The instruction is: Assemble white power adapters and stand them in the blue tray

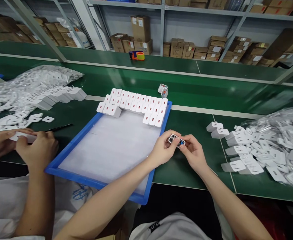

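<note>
My left hand (162,150) and my right hand (193,151) meet over the green table just right of the blue tray (69,150), both pinching one small white charger part (176,140) with a dark opening facing up. Rows of finished white charger bodies (136,105) with red ports stand along the tray's far edge on its white liner. A heap of loose white charger shells (258,150) lies to the right of my hands, partly spilling from a clear plastic bag.
A co-worker's two hands (29,143) hold a white part at the left, beside another pile of white shells (31,96) and a black tweezer (61,127). A lone charger (162,90) and an orange tape dispenser (137,55) sit farther back. Shelves of cardboard boxes stand behind.
</note>
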The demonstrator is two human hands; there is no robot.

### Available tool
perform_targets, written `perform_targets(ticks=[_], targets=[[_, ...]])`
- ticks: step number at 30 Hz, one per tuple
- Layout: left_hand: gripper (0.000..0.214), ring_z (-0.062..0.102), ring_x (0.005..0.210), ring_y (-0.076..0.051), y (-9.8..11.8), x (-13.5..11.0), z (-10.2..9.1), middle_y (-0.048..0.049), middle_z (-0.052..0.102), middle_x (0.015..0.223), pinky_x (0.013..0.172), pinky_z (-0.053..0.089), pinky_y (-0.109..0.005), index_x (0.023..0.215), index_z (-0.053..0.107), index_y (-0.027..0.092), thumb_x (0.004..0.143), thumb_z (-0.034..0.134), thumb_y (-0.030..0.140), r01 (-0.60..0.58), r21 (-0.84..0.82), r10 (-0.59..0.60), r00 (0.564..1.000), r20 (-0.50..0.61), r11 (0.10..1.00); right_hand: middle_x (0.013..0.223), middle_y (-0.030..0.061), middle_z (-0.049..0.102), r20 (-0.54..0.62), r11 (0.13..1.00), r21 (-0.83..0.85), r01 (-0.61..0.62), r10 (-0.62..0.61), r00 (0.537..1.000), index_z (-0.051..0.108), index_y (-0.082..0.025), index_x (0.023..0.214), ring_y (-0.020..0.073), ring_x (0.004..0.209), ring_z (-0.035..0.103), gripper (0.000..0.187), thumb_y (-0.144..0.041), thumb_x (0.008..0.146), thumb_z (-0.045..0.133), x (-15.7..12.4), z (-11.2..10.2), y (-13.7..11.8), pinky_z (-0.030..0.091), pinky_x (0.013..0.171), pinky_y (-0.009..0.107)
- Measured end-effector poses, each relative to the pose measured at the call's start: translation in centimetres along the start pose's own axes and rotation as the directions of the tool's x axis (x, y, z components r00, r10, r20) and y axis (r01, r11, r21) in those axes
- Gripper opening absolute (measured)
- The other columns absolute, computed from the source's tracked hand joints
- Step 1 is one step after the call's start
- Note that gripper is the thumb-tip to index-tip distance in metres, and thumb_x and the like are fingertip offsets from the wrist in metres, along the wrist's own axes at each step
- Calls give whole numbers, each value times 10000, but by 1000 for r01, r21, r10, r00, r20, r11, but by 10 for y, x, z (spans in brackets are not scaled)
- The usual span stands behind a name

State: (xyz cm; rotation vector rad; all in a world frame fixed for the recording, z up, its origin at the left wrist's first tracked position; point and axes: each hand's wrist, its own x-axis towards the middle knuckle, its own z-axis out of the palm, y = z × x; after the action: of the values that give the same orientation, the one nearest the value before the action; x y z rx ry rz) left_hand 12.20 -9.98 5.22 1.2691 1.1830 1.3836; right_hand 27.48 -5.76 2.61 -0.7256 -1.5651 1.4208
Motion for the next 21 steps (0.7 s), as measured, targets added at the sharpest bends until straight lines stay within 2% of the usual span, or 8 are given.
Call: perform_targets(ticks=[6,10,14,17,19,21], targets=[[309,623,891,-185,-2,1,-4,-84,641,1032,747,517,-275,1049,642,182,948,596,470,0,66,-2,1000,20,998,892,42,622,34,998,-48,-37,38,999,618,-255,1000,193,826,617,397,-611,857,718,0,-2,-2,539,706,322],[339,639,863,-180,-2,4,-8,-69,632,1024,767,545,-305,1081,629,184,916,637,480,118,8,-118,991,56,993,955,36,651,81,995,-50,-81,85,993,598,-255,1032,170,819,624,396,-616,889,681,2,-6,-6,553,747,307],[407,648,816,-140,0,4,-9,-54,598,1118,736,523,-284,1132,548,205,836,748,401,213,-33,-213,977,-12,977,991,50,670,102,990,-8,-141,141,985,583,-239,918,194,909,642,397,-627,896,664,5,-14,-9,556,796,322],[476,611,696,-88,0,4,-9,-13,551,1048,666,486,-255,1135,508,205,790,791,374,258,-49,-261,964,-50,965,952,36,665,126,978,23,-207,203,971,549,-231,857,183,887,648,375,-563,878,721,6,-17,-9,567,791,320],[487,571,650,-68,-1,5,-9,5,536,994,638,466,-244,1138,515,200,792,790,402,264,-18,-265,963,-51,964,948,22,654,161,967,30,-253,245,956,568,-250,967,168,820,645,365,-505,831,792,6,-17,-10,585,755,324],[494,555,655,-65,-2,6,-10,-5,540,1019,638,468,-243,1137,522,196,799,783,445,253,-7,-253,966,-52,968,1020,31,650,198,959,38,-280,267,943,559,-287,1167,167,811,650,486,-479,805,820,5,-16,-11,608,751,345]])
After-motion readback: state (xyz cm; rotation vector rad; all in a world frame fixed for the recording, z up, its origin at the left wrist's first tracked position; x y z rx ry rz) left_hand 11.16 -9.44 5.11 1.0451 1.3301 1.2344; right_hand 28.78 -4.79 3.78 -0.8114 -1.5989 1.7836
